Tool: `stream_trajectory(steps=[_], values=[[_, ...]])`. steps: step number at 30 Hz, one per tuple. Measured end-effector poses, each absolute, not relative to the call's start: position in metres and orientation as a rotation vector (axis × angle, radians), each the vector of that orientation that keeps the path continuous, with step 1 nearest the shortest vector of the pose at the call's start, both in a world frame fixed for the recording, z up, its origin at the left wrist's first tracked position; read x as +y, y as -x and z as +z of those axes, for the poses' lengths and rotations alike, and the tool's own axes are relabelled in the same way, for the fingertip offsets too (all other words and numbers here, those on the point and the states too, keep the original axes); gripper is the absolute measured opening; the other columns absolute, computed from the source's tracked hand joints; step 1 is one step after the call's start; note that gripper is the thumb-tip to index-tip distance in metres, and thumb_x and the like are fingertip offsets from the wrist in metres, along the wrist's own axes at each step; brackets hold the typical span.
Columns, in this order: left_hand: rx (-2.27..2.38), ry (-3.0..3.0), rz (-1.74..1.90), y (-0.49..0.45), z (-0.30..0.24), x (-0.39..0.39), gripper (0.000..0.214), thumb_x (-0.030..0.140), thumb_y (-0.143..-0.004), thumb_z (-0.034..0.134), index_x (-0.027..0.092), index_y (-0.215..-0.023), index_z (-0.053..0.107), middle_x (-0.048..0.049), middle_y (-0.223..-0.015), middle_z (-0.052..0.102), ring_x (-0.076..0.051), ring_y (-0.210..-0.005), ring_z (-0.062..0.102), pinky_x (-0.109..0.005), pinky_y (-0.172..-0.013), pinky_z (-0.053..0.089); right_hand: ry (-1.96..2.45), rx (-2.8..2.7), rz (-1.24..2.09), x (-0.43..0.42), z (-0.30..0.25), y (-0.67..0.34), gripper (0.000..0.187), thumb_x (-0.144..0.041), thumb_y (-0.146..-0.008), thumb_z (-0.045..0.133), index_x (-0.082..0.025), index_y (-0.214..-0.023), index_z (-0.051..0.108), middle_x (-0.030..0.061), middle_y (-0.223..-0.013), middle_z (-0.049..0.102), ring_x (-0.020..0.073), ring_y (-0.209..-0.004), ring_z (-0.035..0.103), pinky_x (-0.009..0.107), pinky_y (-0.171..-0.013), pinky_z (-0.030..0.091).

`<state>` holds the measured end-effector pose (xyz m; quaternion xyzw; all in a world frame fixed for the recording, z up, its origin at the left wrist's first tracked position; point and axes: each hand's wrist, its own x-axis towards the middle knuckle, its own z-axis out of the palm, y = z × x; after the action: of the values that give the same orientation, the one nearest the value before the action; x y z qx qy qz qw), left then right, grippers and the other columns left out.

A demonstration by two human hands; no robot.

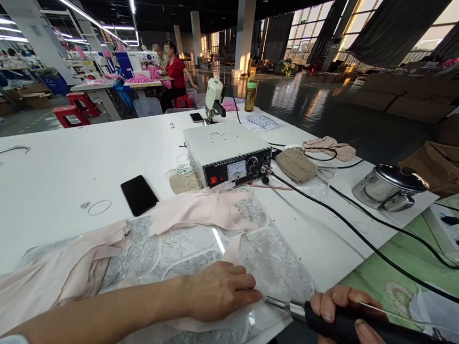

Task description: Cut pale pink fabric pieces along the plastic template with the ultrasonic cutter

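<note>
My right hand (356,333) is wrapped around the black handle of an ultrasonic hand tool (383,341). Its metal tip points left and reaches the fingertips of my left hand (225,292). That left hand is closed, fingers pressed together and down on a pale pink fabric strip (234,250), part of which shows above the knuckles. Beneath it lies a clear, glossy board (274,256) with a grey mottled pattern. More pale pink fabric pieces (204,210) lie at the board's back edge, and a larger pile (55,280) spreads on the left. The exact contact at the tool tip is hidden by my fingers.
A white control box (227,150) stands behind the board, its black cable (330,213) running right. Around it are a phone (139,195), a glass pot (389,187), a brown pattern piece (296,165), a bottle (251,94) and a power strip (455,234). A person (176,73) sits farther back.
</note>
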<state>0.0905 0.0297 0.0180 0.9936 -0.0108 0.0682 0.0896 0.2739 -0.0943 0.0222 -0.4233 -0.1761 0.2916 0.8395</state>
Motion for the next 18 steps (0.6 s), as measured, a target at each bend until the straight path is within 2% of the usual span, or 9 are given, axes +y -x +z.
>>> stream_trajectory(steps=[6, 18], values=[[-0.048, -2.978, 0.165, -0.089, 0.016, 0.0344, 0.016, 0.013, -0.099, 0.042, 0.014, -0.099, 0.058, -0.0059, -0.086, 0.059, -0.017, -0.07, 0.053, -0.03, -0.061, 0.044, 0.913, -0.403, 0.594, -0.0958, 0.022, -0.2732, 0.021, -0.035, -0.067, 0.068, -0.022, -0.075, 0.055, -0.0035, -0.065, 0.046, 0.0112, -0.047, 0.047, 0.03, -0.045, 0.045], [-0.062, -2.957, 0.169, -0.0871, 0.0142, 0.0361, 0.013, 0.013, -0.097, 0.049, 0.014, -0.107, 0.057, -0.0043, -0.088, 0.059, -0.016, -0.071, 0.052, -0.029, -0.06, 0.044, 0.972, -0.401, 0.621, -0.1025, 0.0161, -0.2764, 0.017, -0.034, -0.071, 0.066, -0.022, -0.078, 0.055, -0.0015, -0.07, 0.046, 0.0133, -0.053, 0.049, 0.032, -0.049, 0.049]])
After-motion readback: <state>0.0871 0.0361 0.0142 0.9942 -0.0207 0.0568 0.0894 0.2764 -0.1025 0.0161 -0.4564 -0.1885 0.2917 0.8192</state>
